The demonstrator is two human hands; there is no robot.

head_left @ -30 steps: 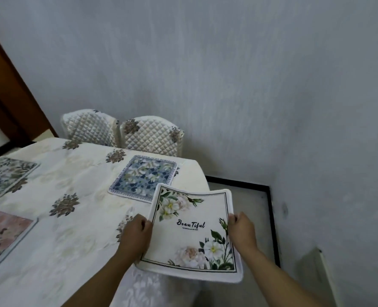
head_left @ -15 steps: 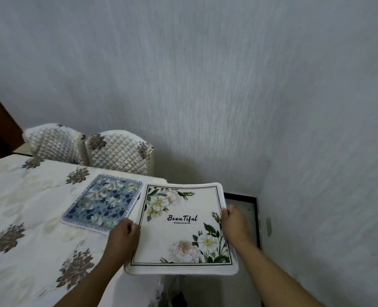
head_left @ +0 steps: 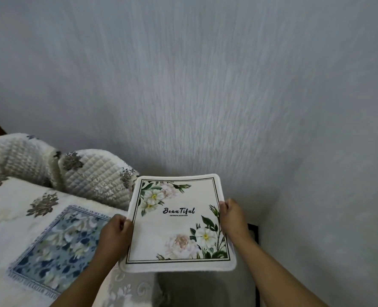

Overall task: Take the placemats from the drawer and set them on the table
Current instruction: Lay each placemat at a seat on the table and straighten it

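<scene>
A white placemat (head_left: pixel 177 227) printed with flowers and the word "Beautiful" is held flat in the air beyond the table's corner. My left hand (head_left: pixel 116 234) grips its left edge. My right hand (head_left: pixel 233 217) grips its right edge. A blue floral placemat (head_left: pixel 57 249) lies on the table (head_left: pixel 10 207), just left of my left hand. The table wears a cream cloth with brown flower motifs.
Two chairs with quilted cream covers (head_left: pixel 95 173) stand at the table's far side against the grey wall (head_left: pixel 205 96). A dark-framed strip of floor (head_left: pixel 253 231) shows to the right of my right hand.
The view has swung right, so the other mats on the table's left have left the frame. The white placemat stays in both hands and has risen slightly past the table corner.
</scene>
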